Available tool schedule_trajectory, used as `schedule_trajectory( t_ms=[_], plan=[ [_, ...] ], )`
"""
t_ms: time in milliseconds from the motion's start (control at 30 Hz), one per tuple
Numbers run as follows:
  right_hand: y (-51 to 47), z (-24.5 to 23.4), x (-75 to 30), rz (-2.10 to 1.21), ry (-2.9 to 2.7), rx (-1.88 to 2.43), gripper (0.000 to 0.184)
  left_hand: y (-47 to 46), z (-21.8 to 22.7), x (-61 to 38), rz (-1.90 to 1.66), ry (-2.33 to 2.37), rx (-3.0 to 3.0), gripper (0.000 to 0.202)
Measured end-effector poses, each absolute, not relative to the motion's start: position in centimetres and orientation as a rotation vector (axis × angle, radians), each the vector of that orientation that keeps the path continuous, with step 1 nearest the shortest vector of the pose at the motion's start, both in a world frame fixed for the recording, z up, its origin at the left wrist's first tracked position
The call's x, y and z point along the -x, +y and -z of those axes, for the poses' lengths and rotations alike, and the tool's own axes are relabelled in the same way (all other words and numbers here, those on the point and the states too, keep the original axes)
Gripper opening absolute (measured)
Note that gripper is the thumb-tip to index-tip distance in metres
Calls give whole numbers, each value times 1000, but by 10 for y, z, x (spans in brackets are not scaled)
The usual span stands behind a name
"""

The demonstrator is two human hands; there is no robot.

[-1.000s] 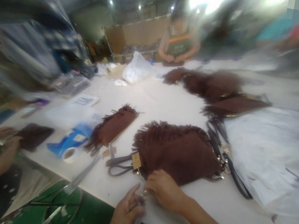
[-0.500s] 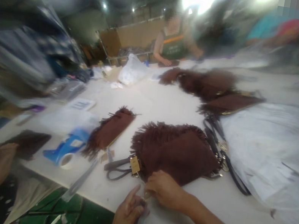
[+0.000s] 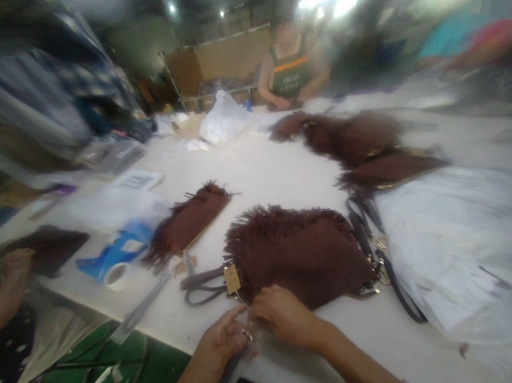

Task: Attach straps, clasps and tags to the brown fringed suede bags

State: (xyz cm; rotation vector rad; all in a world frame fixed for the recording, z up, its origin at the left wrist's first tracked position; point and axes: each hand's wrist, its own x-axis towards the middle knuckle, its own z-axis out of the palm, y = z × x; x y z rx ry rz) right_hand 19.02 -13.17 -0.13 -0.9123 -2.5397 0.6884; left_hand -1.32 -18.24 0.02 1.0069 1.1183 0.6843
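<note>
A brown fringed bag [image 3: 309, 254] lies on the table in front of me, with a tan tag [image 3: 231, 278] and a dark wrist strap [image 3: 204, 288] at its left corner. At its near edge, my right hand [image 3: 281, 315] is closed, fingers bent in a pinch; what they grip is hidden. My left hand [image 3: 219, 343] is close beside it, palm partly up, with thumb and fingers closed around a small shiny piece [image 3: 246, 335] too blurred to name. Below that hand hangs a strip of clear plastic [image 3: 222, 380].
A smaller fringed pouch [image 3: 194, 220], blue tape dispenser [image 3: 119, 250] and white plastic sheets [image 3: 466, 261] lie on the table [image 3: 283, 176]. More brown bags [image 3: 355, 136] are piled farther back. At left, a co-worker's hands [image 3: 14, 268] hold a brown piece; another person [image 3: 287, 71] works opposite.
My left hand has risen slightly towards the bag's edge and my right hand, its fingertips now almost meeting the right hand's. The right hand stays at the bag. The view has shifted slightly.
</note>
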Motion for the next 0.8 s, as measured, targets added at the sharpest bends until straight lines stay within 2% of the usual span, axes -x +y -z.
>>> schedule_trajectory(
  t_ms=[233, 367, 533, 633, 800],
  plan=[
    [-135, 20, -181, -641, -2538, 948, 9, -174, 12, 6, -667, 1233, -1076, 73],
    [-145, 20, -177, -608, -2506, 1092, 10, -175, 9, -1, -703, 1259, -1047, 67],
    [-185, 17, -177, -569, -2032, 1473, 12, -179, 10, -2, -701, 1334, -1005, 62],
    [-214, 19, -171, -880, -1741, 1635, 16, -180, 9, -3, -709, 1341, -988, 61],
    [-235, 34, -143, -1686, -1169, 1526, 20, -178, 6, -1, -663, 1259, -961, 58]
  ],
)
